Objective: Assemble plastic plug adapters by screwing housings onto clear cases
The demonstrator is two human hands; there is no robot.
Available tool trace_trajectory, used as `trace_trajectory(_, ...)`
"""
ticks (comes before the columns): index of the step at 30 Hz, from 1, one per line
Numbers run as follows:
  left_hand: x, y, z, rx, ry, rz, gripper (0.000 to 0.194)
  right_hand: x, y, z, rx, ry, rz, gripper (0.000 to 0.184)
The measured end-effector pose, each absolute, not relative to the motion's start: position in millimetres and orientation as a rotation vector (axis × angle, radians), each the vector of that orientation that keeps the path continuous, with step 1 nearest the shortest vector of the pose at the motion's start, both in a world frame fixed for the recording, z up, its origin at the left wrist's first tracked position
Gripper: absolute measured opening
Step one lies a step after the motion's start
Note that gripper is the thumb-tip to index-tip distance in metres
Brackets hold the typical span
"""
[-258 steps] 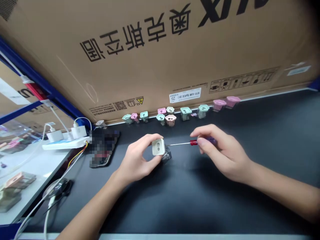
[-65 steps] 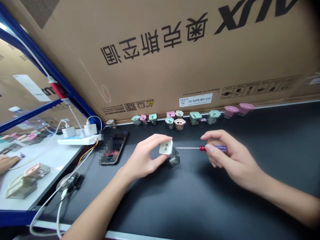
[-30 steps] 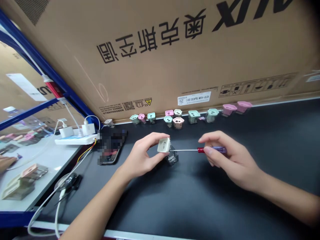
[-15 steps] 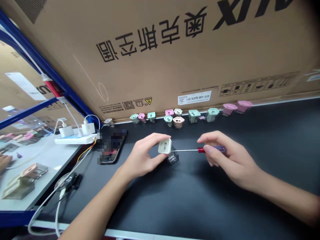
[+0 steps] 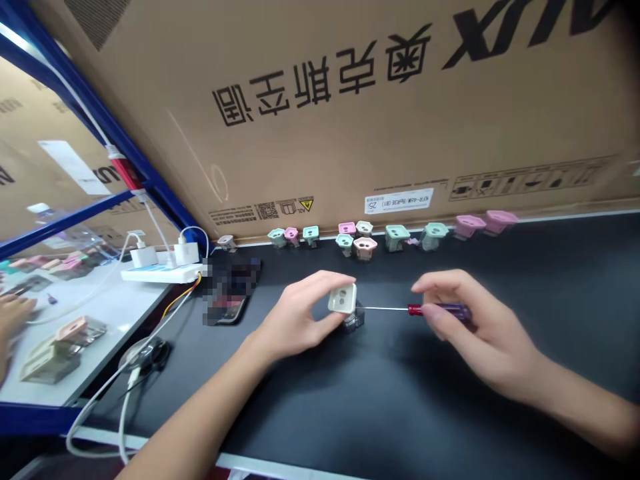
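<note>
My left hand (image 5: 305, 313) grips a white two-hole pencil sharpener (image 5: 343, 299) between thumb and fingers, just above the black tabletop. Its square white top faces me, and a clear, dark-looking body (image 5: 355, 319) shows behind and below it. In my right hand (image 5: 470, 327) is a screwdriver (image 5: 440, 311) with a red and purple handle. The thin shaft points left, and its tip reaches the side of the sharpener; whether it sits in a screw is hidden.
Along the cardboard box (image 5: 320, 147) stands a row of pastel sharpeners (image 5: 397, 233). A phone (image 5: 233, 293) lies to the left, near a white power strip (image 5: 165, 272) and cables. On the far-left white table are more sharpeners (image 5: 80, 331) and another person's hand (image 5: 15, 313).
The camera view has shifted, so the whole scene sits slightly further right. Both hands keep their holds, with the screwdriver still against the sharpener.
</note>
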State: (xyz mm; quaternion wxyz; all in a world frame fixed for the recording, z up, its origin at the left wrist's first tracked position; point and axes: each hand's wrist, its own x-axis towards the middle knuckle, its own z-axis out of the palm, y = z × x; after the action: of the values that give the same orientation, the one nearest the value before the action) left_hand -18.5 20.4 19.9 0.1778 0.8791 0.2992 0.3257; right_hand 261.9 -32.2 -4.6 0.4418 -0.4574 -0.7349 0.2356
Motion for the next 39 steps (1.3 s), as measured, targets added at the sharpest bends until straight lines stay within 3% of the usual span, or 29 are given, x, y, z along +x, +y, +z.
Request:
trace_trajectory(19,-22.0,22.2,18.6,2.481,0.882,0.996,0.039,258.9,-28.3,-6.7,-1.238,-1.829,0.567,0.023)
trace_trajectory(39,-19.1,20.3,17.1,2.497,0.862,0.961,0.038,264.1,-26.2,-11.3,-1.231,-1.713,0.795,0.022)
